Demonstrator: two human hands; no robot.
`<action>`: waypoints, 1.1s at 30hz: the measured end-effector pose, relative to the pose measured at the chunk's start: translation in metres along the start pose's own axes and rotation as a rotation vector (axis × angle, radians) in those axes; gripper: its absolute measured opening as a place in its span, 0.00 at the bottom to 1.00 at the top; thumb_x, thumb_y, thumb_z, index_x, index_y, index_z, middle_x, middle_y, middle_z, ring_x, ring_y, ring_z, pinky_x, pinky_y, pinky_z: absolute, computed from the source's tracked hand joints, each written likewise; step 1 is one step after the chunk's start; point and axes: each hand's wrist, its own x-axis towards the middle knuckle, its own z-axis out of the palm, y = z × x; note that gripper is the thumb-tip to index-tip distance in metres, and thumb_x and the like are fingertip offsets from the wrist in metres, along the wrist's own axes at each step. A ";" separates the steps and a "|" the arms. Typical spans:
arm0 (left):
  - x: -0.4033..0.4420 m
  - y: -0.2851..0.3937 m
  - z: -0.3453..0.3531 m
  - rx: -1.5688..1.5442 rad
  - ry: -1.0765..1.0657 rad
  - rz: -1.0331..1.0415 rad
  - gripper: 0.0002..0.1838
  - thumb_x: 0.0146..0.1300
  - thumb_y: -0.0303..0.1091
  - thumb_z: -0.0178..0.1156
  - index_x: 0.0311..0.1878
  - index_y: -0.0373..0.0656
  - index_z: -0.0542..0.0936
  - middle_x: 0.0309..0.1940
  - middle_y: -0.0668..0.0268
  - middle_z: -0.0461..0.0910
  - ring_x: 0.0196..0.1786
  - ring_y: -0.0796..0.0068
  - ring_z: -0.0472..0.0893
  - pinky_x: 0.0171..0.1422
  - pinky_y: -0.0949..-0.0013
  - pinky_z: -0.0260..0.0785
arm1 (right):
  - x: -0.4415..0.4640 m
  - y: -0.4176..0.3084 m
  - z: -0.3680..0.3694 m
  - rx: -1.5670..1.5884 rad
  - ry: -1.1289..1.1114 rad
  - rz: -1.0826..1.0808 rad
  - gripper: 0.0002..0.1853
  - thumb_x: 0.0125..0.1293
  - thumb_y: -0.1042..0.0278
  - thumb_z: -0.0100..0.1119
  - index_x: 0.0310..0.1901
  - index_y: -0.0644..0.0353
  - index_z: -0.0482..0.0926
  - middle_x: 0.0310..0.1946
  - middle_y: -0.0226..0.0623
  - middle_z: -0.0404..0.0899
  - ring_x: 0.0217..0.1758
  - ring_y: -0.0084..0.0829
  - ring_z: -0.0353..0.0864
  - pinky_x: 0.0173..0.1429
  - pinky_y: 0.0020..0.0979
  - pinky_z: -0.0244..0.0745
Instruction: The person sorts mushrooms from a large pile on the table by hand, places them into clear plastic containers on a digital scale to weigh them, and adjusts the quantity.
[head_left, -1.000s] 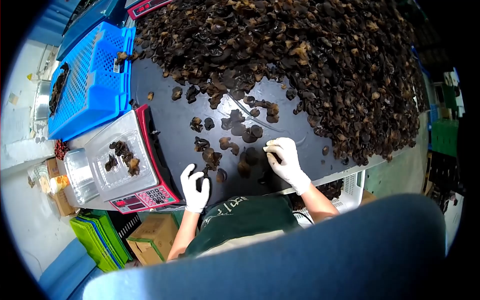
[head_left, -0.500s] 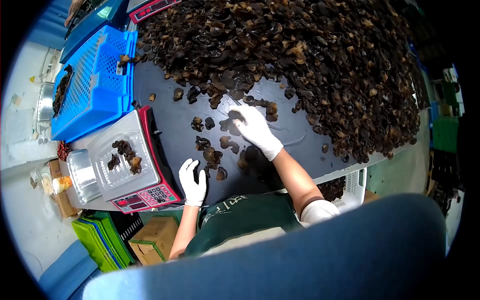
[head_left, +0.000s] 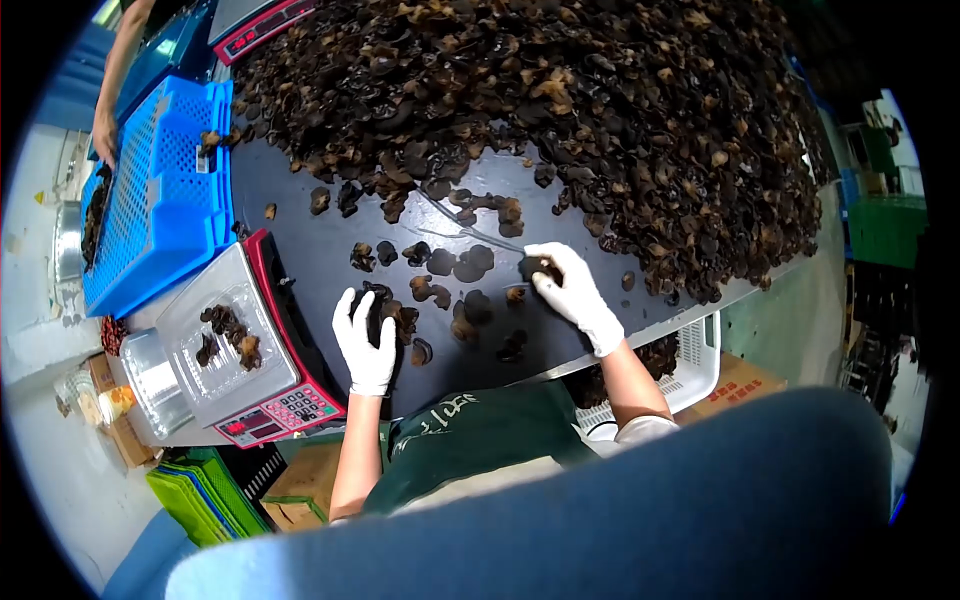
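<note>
My right hand [head_left: 572, 290], in a white glove, has its fingers curled round a dark wood ear mushroom [head_left: 541, 268] just above the table. My left hand [head_left: 365, 345], gloved too, is held with fingers and thumb apart beside loose mushroom pieces [head_left: 402, 316]. A dark piece lies between its thumb and fingers; whether they touch it I cannot tell. Left of that hand is a red-edged scale [head_left: 268, 375], bearing a clear plastic tray [head_left: 187, 340] with a few mushroom pieces [head_left: 229, 335]. More single pieces lie spread over the dark tabletop [head_left: 300, 225] between the hands.
A large heap of wood ear mushrooms [head_left: 560, 110] covers the far and right side. Blue crates [head_left: 205, 190] stand at the left, with another person's arm [head_left: 113, 95] reaching beside them. A second scale [head_left: 262, 30] is at the back. A white basket [head_left: 700, 365] sits below the table edge.
My right hand has moved right and nearer to me, and now has a mushroom piece. My left hand has shifted slightly left. The other person's arm reaches farther in.
</note>
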 end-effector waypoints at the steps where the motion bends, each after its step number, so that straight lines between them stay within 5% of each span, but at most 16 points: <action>1: 0.005 0.006 0.001 0.026 0.000 0.072 0.25 0.56 0.31 0.68 0.59 0.43 0.79 0.65 0.52 0.70 0.67 0.49 0.69 0.72 0.53 0.61 | -0.005 0.001 0.008 -0.033 0.024 -0.110 0.20 0.55 0.76 0.60 0.51 0.57 0.80 0.41 0.39 0.81 0.43 0.38 0.79 0.50 0.35 0.76; 4: 0.016 0.028 0.008 0.057 -0.103 0.261 0.26 0.52 0.36 0.71 0.57 0.48 0.81 0.64 0.52 0.70 0.67 0.44 0.67 0.71 0.46 0.58 | -0.017 -0.015 0.030 -0.179 -0.011 -0.304 0.19 0.49 0.76 0.59 0.46 0.57 0.80 0.43 0.41 0.82 0.49 0.46 0.80 0.55 0.42 0.75; 8: 0.013 0.050 0.016 0.122 -0.301 0.408 0.20 0.53 0.45 0.69 0.51 0.54 0.84 0.66 0.54 0.69 0.70 0.38 0.62 0.72 0.38 0.53 | -0.048 -0.030 0.074 -0.082 -0.324 -0.394 0.25 0.49 0.71 0.61 0.54 0.53 0.76 0.55 0.41 0.75 0.57 0.46 0.74 0.61 0.42 0.70; 13: 0.003 0.028 -0.005 0.078 -0.347 0.297 0.13 0.47 0.41 0.70 0.36 0.51 0.81 0.65 0.55 0.70 0.71 0.38 0.59 0.72 0.37 0.53 | -0.022 -0.033 0.055 -0.008 -0.187 -0.442 0.19 0.52 0.67 0.64 0.48 0.55 0.81 0.48 0.41 0.81 0.52 0.45 0.78 0.59 0.44 0.71; 18: 0.029 0.014 -0.011 0.098 -0.168 0.235 0.23 0.51 0.36 0.71 0.53 0.48 0.81 0.65 0.53 0.69 0.70 0.42 0.63 0.73 0.46 0.56 | 0.055 0.006 0.047 -0.363 0.322 -0.418 0.22 0.53 0.60 0.68 0.51 0.50 0.81 0.55 0.38 0.78 0.60 0.44 0.73 0.64 0.43 0.66; 21: 0.062 0.005 0.010 0.215 -0.108 0.251 0.28 0.53 0.40 0.71 0.59 0.50 0.79 0.65 0.55 0.69 0.70 0.44 0.63 0.73 0.47 0.56 | 0.083 -0.009 0.053 -0.456 0.229 -0.388 0.29 0.53 0.51 0.68 0.58 0.48 0.78 0.64 0.41 0.69 0.70 0.50 0.61 0.70 0.53 0.54; 24: 0.084 0.020 0.034 0.253 -0.169 0.324 0.30 0.53 0.53 0.69 0.59 0.55 0.79 0.66 0.56 0.68 0.70 0.42 0.62 0.72 0.36 0.51 | 0.097 -0.008 0.076 -0.614 0.136 -0.383 0.39 0.52 0.44 0.70 0.65 0.51 0.73 0.65 0.47 0.67 0.72 0.55 0.56 0.71 0.56 0.51; 26: 0.086 0.041 0.044 0.328 -0.287 0.297 0.29 0.56 0.56 0.66 0.61 0.60 0.79 0.67 0.56 0.67 0.71 0.42 0.59 0.74 0.33 0.44 | 0.102 -0.008 0.076 -0.638 0.164 -0.391 0.40 0.51 0.45 0.70 0.65 0.52 0.71 0.62 0.43 0.70 0.69 0.51 0.60 0.69 0.52 0.56; 29: 0.079 0.027 0.057 0.374 -0.366 0.259 0.25 0.56 0.52 0.66 0.57 0.58 0.80 0.65 0.58 0.68 0.71 0.51 0.62 0.74 0.32 0.43 | 0.100 -0.003 0.063 -0.561 0.222 -0.351 0.27 0.52 0.53 0.70 0.54 0.51 0.77 0.51 0.33 0.74 0.56 0.40 0.68 0.57 0.42 0.67; 33: 0.073 0.015 0.030 0.268 -0.240 0.291 0.15 0.48 0.40 0.69 0.39 0.45 0.81 0.45 0.58 0.77 0.50 0.52 0.76 0.56 0.53 0.69 | 0.075 0.000 0.041 -0.521 0.255 -0.347 0.17 0.51 0.61 0.67 0.44 0.52 0.79 0.42 0.34 0.76 0.46 0.41 0.72 0.50 0.39 0.72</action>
